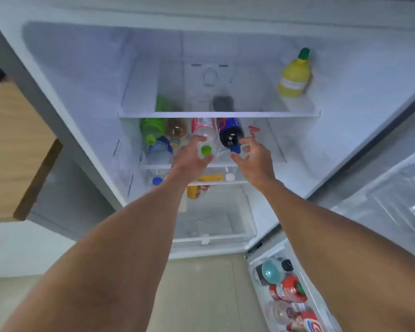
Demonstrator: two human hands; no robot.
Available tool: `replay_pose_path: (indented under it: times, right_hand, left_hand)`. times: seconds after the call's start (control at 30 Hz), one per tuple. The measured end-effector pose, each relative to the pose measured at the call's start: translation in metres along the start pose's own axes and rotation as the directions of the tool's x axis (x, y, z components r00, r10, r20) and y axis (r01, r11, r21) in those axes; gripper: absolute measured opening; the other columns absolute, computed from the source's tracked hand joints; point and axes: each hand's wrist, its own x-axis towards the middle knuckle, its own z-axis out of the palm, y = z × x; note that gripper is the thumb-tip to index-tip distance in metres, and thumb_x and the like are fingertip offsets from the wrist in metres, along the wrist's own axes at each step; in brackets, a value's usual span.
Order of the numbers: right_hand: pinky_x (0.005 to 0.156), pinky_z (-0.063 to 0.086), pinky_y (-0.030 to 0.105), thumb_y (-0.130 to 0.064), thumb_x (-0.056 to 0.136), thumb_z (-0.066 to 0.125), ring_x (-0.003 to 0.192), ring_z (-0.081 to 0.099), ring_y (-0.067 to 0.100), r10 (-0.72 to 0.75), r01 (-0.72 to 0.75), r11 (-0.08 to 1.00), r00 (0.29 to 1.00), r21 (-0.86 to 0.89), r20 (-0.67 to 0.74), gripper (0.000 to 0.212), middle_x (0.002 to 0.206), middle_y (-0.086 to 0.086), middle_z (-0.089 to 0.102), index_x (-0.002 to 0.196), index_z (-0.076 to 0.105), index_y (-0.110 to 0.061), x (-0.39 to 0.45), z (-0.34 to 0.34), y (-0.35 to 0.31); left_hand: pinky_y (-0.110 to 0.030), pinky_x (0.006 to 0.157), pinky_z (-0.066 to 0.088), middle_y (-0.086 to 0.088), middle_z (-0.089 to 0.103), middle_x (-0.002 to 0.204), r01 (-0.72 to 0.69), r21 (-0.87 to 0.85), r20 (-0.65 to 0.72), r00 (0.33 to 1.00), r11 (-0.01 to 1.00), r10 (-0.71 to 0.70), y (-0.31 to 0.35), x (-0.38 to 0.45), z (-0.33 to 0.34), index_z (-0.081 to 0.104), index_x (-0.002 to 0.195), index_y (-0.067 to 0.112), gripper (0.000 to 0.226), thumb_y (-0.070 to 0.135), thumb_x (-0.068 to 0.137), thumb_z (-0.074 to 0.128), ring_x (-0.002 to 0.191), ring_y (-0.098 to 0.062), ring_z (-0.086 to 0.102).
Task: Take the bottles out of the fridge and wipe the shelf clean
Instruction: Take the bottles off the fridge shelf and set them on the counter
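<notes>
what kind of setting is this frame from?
Most likely a home kitchen: an open white fridge with drink bottles lying on its glass shelf, sauce bottles in the door rack, a wooden cabinet beside it, pale tiled floor.

Place: a home kitchen.
Appliance: an open household fridge (86,87), white inside, with glass shelves (216,114).
Contents: soft-drink bottles (229,130) lying on a shelf; a lemon-juice bottle (295,75) above.
Door rack: sauce bottles (288,289).
Surroundings: a wooden cabinet (15,149) to the left; pale tiled floor (201,295).
</notes>
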Motion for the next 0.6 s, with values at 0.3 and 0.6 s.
replay_pose_path:
  times: [0.3, 0.6]
  right_hand:
    - [0.074, 0.055, 0.033, -0.024, 0.080, 0.082, 0.082, 0.067, 0.028, 0.063, -0.058, 0.996, 0.995, 0.068, -0.080, 0.032, 0.092, 0.003, 0.070, 0.102, 0.059, -0.018, 0.028, 0.038, 0.014]
    - [0.070, 0.052, 0.027, -0.010, 0.074, 0.083, 0.080, 0.061, 0.023, 0.039, -0.018, 0.990, 0.988, 0.140, -0.146, 0.037, 0.099, 0.012, 0.058, 0.104, 0.064, -0.014, -0.038, 0.012, -0.027]
  left_hand:
    - [-0.037, 0.059, 0.065, 0.005, 0.069, 0.097, 0.087, -0.362, -0.060, 0.991, 0.928, -0.116, -0.009, 0.020, 0.033, 0.059, 0.104, 0.036, 0.026, 0.035, 0.088, 0.080, 0.067, -0.012, 0.072]
    - [-0.033, 0.064, 0.050, 0.009, 0.067, 0.097, 0.138, -0.071, -0.187, 0.971, 0.988, -0.149, 0.023, -0.045, -0.005, 0.048, 0.106, 0.039, 0.032, 0.051, 0.087, 0.071, 0.085, -0.015, 0.063]
